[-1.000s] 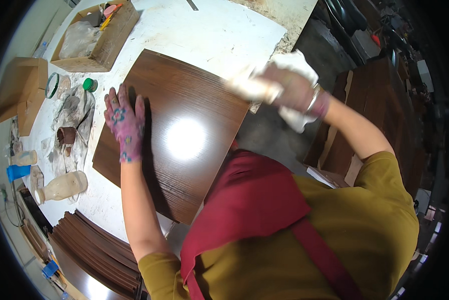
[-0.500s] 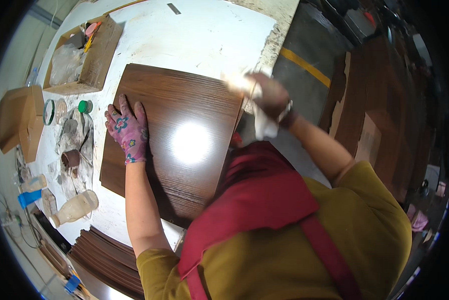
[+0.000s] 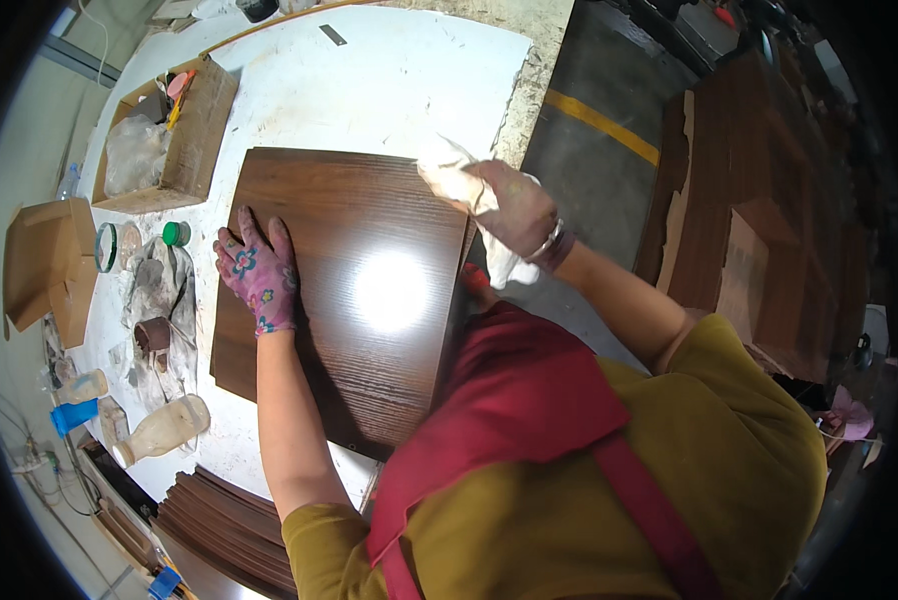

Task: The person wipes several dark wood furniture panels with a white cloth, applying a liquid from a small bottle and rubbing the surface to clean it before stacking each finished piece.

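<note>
A dark brown wood-grain panel (image 3: 319, 210) lies flat before me, a bright glare on its glossy face. My left hand (image 3: 258, 277), in a pink flowered glove, rests on the panel's left part with fingers spread. At the far right corner, my right hand (image 3: 517, 208) grips a white cloth (image 3: 449, 172). Part of the cloth lies against that corner and its edge, and another part hangs below the hand. The right palm and some fingertips are hidden by the hand itself.
On the white worktable (image 3: 389, 70), a cardboard box (image 3: 201, 135) holds plastic and tools. Stained rags (image 3: 159, 290), a green-capped jar (image 3: 176, 234) and a cloudy bottle (image 3: 169, 428) stand left. Brown strips (image 3: 219, 530) are stacked near left; brown panels (image 3: 799, 190) stand right.
My right hand has moved slightly left and nearer with the cloth, which now meets the panel's corner. My left hand stays on the panel; the whole view has shifted a little.
</note>
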The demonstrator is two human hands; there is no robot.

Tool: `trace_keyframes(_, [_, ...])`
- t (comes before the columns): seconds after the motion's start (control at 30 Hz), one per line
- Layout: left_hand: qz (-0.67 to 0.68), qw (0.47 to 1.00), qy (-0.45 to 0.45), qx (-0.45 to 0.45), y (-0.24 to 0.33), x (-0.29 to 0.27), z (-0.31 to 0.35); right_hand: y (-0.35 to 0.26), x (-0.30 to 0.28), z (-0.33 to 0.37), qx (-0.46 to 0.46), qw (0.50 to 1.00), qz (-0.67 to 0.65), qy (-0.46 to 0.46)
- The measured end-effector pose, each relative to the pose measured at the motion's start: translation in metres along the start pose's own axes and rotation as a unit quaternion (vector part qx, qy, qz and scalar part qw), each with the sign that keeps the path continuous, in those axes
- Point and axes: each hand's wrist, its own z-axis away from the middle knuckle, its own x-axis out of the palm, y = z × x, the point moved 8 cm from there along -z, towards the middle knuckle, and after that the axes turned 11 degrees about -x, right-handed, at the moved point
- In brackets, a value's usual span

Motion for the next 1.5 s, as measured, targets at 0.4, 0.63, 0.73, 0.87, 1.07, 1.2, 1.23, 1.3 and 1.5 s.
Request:
trace_keyframes(0.4, [0.013,1.000,-0.010,0.013,0.005,-0.003,-0.006,-0.029,0.015,0.028,-0.061,0.991,0.082,-0.083])
trace_keyframes(0.63, [0.005,1.000,-0.011,0.009,-0.001,0.002,-0.001,0.019,-0.030,0.013,0.080,0.985,-0.065,-0.139])
trace_keyframes(0.73, [-0.004,1.000,-0.007,0.007,-0.002,0.001,-0.003,0.017,-0.038,0.006,0.060,0.995,-0.077,-0.032])
trace_keyframes(0.87, [-0.008,1.000,-0.006,0.011,0.000,0.001,-0.002,-0.001,0.001,-0.004,-0.019,0.989,0.093,-0.113])
trace_keyframes(1.07, [-0.027,1.000,-0.016,0.000,0.000,0.002,-0.001,-0.005,0.009,-0.001,-0.013,0.991,0.109,-0.074])
trace_keyframes(1.2, [-0.016,1.000,-0.009,0.001,-0.002,0.001,-0.003,0.038,-0.004,-0.017,0.069,0.996,0.044,-0.035])
trace_keyframes(1.23, [-0.015,1.000,-0.010,0.004,-0.001,0.002,-0.002,0.057,-0.017,-0.027,0.149,0.988,0.014,-0.038])
trace_keyframes(1.3, [-0.013,1.000,-0.006,0.000,-0.003,0.003,-0.002,0.080,-0.030,-0.024,0.245,0.966,0.037,-0.073])
trace_keyframes(1.5, [0.014,1.000,0.010,0.000,-0.003,0.004,0.000,-0.020,-0.036,-0.023,-0.088,0.996,0.023,-0.006])
